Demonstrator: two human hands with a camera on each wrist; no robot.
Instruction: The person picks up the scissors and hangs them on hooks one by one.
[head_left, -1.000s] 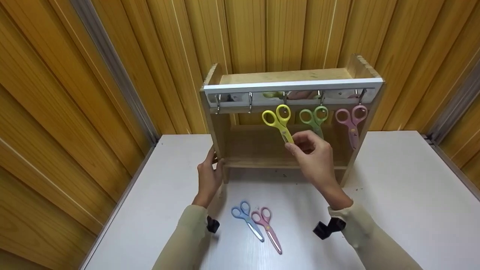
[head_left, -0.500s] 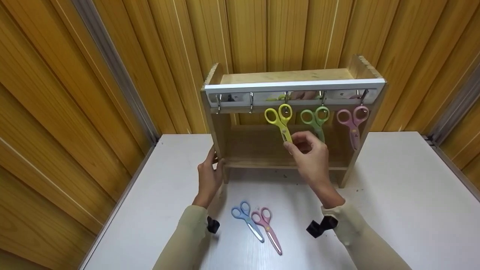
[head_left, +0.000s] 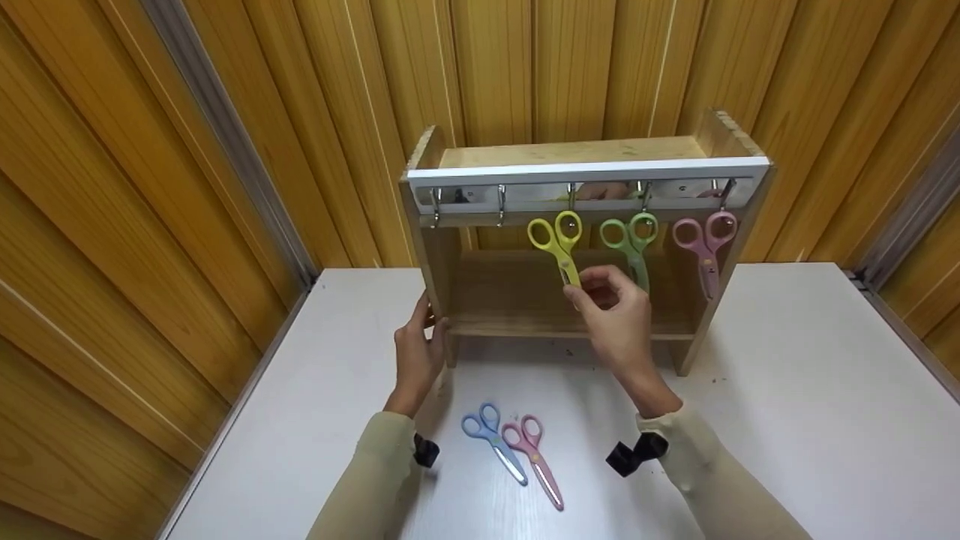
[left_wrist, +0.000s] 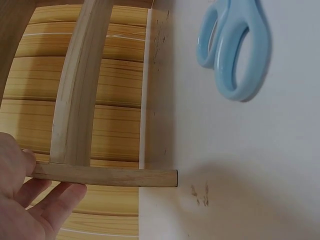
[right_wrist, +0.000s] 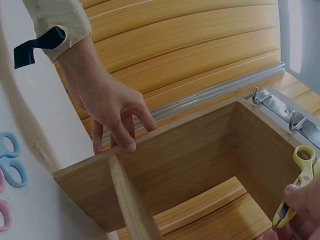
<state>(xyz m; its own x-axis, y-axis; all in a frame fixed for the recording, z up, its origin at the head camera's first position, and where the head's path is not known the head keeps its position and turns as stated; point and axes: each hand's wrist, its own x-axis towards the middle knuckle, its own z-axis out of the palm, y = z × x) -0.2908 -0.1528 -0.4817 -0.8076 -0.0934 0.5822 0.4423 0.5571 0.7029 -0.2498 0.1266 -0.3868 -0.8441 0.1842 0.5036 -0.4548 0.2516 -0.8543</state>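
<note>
My right hand (head_left: 621, 315) pinches the blade end of yellow scissors (head_left: 564, 251), handles up. Their right loop lines up with the tip of the middle hook (head_left: 571, 199); whether it sits on the hook I cannot tell. My left hand (head_left: 417, 356) grips the left side panel of a wooden shelf (head_left: 570, 330); in the right wrist view its thumb lies on the inner face, fingers outside. Green scissors (head_left: 631, 240) and pink scissors (head_left: 706, 244) hang on the hooks to the right. Blue scissors (head_left: 495, 442) and another pink pair (head_left: 534, 457) lie on the table.
A metal hook rail (head_left: 465, 196) runs along the shelf's top front, with two bare hooks at its left. The shelf stands on a white table (head_left: 337, 375). Wooden plank walls (head_left: 570, 67) rise behind and at the sides.
My right hand and forearm have shifted slightly left, and the yellow scissors now hang a little more upright. The left hand keeps its hold on the side panel.
</note>
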